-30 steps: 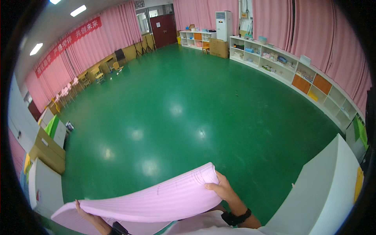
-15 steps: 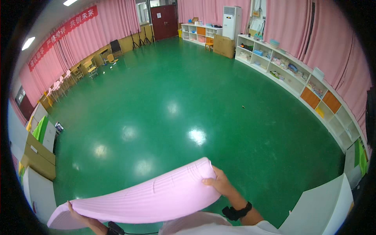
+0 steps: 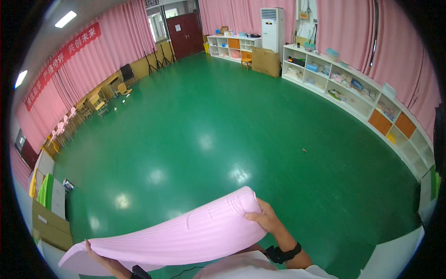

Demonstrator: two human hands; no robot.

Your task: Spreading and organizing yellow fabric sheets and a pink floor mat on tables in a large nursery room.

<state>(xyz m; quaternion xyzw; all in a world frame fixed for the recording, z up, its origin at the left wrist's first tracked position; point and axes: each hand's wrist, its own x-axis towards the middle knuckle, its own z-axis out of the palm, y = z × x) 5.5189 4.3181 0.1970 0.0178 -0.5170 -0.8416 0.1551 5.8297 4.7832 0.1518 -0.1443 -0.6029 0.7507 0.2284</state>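
With the clock centred on the view and twelve at the far wall, the pink mat (image 3: 176, 235) lies across six to eight o'clock, held up in front of the body above the green floor (image 3: 209, 172). Its face is ribbed, and it slants: the end toward five o'clock is the higher one, while the end toward eight droops and curls under.

Both hands are closed on it. The right hand (image 3: 268, 218), at five o'clock, pinches the raised end, thumb flat on the near face and fingers wrapped behind (their tips are hidden). The left hand (image 3: 104, 260), between seven and eight, grasps the lower end, with fingertips showing at the upper edge. A black wristband (image 3: 283, 254) sits on the right forearm.

To hold this well, the left grip would do better lifted a little to level the mat, and slid outward to catch the sagging tip. The right thumb seems to press small creases into the face; a flatter palm would likely spread that load.

Room to turn looks tighter at the sides: a white panel (image 3: 395, 255) stands at four o'clock and a cardboard box (image 3: 50, 228) at eight. White shelves (image 3: 350, 108) curve along between one and four.
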